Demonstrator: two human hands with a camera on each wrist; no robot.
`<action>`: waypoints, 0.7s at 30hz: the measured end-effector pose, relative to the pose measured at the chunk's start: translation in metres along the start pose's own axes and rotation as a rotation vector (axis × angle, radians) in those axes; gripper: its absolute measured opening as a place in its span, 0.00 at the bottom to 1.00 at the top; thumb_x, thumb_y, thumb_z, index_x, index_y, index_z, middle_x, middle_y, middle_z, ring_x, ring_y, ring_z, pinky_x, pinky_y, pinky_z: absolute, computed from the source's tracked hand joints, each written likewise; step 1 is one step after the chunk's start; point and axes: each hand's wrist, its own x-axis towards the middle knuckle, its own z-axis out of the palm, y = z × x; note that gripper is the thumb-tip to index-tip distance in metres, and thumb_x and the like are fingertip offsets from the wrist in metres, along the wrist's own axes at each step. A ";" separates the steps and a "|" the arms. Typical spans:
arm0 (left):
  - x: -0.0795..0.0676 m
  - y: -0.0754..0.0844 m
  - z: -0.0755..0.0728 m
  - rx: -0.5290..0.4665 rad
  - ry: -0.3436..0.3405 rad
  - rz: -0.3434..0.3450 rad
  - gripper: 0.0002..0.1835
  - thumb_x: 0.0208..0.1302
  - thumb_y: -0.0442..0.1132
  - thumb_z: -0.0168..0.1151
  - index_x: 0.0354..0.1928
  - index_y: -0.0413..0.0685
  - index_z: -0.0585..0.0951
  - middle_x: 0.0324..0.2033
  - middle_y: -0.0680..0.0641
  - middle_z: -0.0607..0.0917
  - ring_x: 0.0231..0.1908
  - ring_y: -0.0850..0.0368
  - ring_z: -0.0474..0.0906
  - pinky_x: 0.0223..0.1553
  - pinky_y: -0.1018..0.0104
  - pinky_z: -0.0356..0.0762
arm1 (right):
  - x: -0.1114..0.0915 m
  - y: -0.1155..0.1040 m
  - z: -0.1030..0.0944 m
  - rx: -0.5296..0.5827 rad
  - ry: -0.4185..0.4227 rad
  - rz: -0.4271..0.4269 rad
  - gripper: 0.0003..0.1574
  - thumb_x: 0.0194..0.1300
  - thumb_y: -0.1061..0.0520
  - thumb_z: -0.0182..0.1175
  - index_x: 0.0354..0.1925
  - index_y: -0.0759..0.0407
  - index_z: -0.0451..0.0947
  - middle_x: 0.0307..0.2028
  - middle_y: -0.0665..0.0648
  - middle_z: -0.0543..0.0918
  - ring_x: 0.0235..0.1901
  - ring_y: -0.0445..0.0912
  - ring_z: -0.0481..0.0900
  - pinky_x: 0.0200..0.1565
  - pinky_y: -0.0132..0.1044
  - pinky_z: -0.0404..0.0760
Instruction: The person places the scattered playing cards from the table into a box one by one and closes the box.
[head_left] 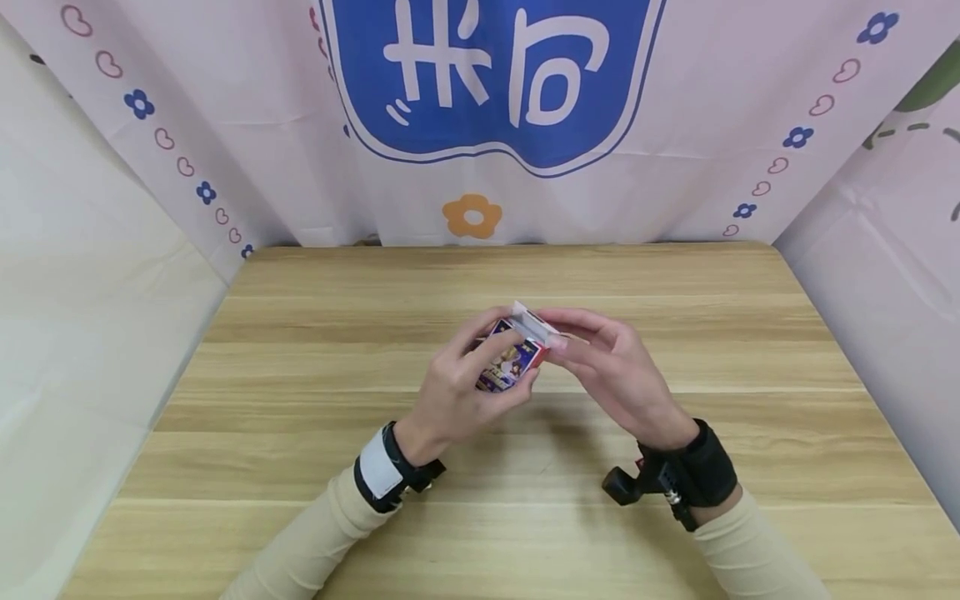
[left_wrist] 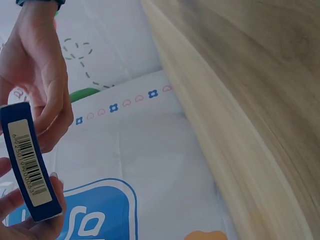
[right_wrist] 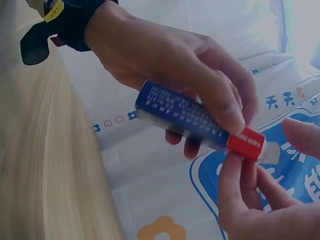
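A small card box (head_left: 501, 372) with a printed purple front and a red end is gripped by my left hand (head_left: 456, 385), tilted above the table. Its white end flap (head_left: 534, 327) stands up, and my right hand (head_left: 621, 377) pinches that end. The left wrist view catches a narrow blue side of the box (left_wrist: 46, 192) with a barcode label (left_wrist: 29, 162). In the right wrist view the side is blue with white print, and the red end (right_wrist: 246, 144) sits at my right fingertips. Whatever lies inside is hidden.
Below the hands spreads a wood-grain table (head_left: 337, 333). A white cloth backdrop (head_left: 285, 167) with a blue emblem (head_left: 495, 142) hangs behind it. Each wrist wears a dark strap; a small black device (head_left: 622, 485) juts from the right one.
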 end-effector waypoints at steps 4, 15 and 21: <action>0.002 -0.001 -0.003 0.001 -0.003 0.019 0.22 0.45 0.41 0.70 0.44 0.40 0.80 0.49 0.37 0.77 0.43 0.52 0.75 0.35 0.59 0.82 | -0.001 0.002 0.003 -0.057 0.011 -0.067 0.22 0.63 0.73 0.56 0.56 0.75 0.69 0.55 0.70 0.73 0.53 0.60 0.70 0.53 0.40 0.75; 0.005 0.001 -0.005 0.053 -0.055 0.116 0.22 0.46 0.40 0.70 0.45 0.40 0.80 0.47 0.39 0.79 0.43 0.51 0.75 0.36 0.60 0.82 | -0.001 0.007 0.010 -0.440 0.081 -0.279 0.14 0.59 0.68 0.63 0.45 0.64 0.81 0.42 0.64 0.81 0.43 0.57 0.77 0.46 0.40 0.80; 0.006 0.001 -0.006 0.097 -0.026 0.142 0.22 0.45 0.40 0.71 0.44 0.38 0.81 0.48 0.35 0.78 0.42 0.51 0.77 0.35 0.60 0.83 | -0.002 0.004 0.011 -0.486 0.086 -0.306 0.11 0.61 0.67 0.62 0.44 0.63 0.83 0.39 0.63 0.82 0.40 0.56 0.77 0.44 0.38 0.81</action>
